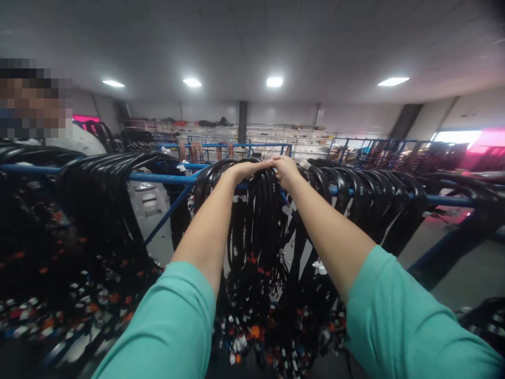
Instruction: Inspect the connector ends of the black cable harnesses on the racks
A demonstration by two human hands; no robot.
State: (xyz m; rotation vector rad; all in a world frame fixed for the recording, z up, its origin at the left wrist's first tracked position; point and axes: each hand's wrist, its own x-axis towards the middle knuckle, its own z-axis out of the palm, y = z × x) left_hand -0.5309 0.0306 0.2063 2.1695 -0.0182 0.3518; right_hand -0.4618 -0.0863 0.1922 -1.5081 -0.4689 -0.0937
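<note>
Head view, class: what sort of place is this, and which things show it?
Probably a wire-harness workshop or its storage area: black cable bundles hang over blue rails, white and orange connectors cluster below, and loaded shelves stand behind.

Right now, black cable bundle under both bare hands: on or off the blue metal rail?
On: the black cable bundle arches over the blue metal rail and hangs below the left hand and right hand.

No text is legible: the small white marks (361, 190) on the glossy black looped cables (360, 204), toward three o'clock, are blurred.
</note>
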